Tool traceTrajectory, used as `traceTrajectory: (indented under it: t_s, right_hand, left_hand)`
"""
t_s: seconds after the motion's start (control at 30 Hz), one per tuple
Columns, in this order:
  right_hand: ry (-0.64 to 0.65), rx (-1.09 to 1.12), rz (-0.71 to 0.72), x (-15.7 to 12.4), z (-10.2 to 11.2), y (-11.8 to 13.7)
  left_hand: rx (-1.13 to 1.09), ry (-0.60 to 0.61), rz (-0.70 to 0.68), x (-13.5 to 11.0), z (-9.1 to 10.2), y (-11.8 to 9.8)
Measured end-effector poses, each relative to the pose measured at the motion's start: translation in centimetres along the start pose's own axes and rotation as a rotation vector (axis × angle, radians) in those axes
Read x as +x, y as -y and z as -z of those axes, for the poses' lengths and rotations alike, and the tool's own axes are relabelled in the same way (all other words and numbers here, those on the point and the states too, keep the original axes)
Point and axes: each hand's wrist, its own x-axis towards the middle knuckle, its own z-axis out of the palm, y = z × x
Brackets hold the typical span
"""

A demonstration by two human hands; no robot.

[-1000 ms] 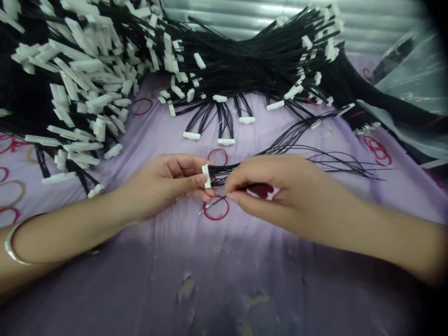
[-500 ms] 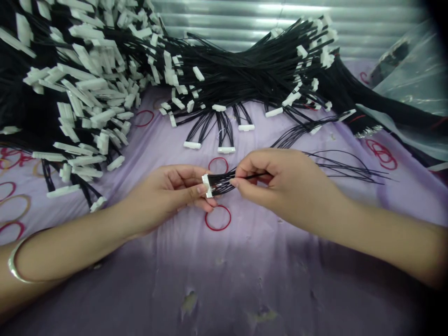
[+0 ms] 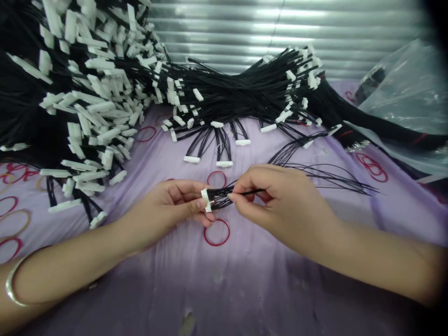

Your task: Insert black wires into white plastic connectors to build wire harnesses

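Between the thumb and fingers of my left hand (image 3: 182,204) is a white connector housing (image 3: 207,200), held at its left end. Several thin black wires (image 3: 220,193) run out of the housing toward the right. My right hand (image 3: 273,196) is closed in a pinch on a black wire, a short way right of the housing. Loose wire ends (image 3: 343,179) trail out beyond that hand to the right. One red rubber band (image 3: 216,232) lies on the cloth just below the housing, and another red band (image 3: 217,179) lies just above it.
A big heap of wires with white connectors (image 3: 101,107) fills the left side. Behind my hands lies a bundle of black harnesses (image 3: 241,95). A clear plastic bag (image 3: 409,102) and red bands (image 3: 371,167) are at the right. Purple cloth (image 3: 245,280) covers the table; a corrugated metal wall (image 3: 266,32) stands behind.
The whole view has shifted, so the scene sits lower in the picture. Both hands keep nearly the same hold, with the right fingertips still pinching the wire near the connector housing.
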Motion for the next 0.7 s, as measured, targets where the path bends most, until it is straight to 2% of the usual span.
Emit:
traceTrajectory:
  t_s: [0.23,0.7]
  right_hand:
    - [0.047,0.048,0.041,-0.02,-0.2,-0.16]
    - [0.04,0.016,0.007,0.03,0.25,-0.3]
  left_hand:
    - [-0.018,-0.004,0.016,0.09,-0.08,-0.06]
    - [0.008,0.019,-0.009,0.14,0.21,0.15]
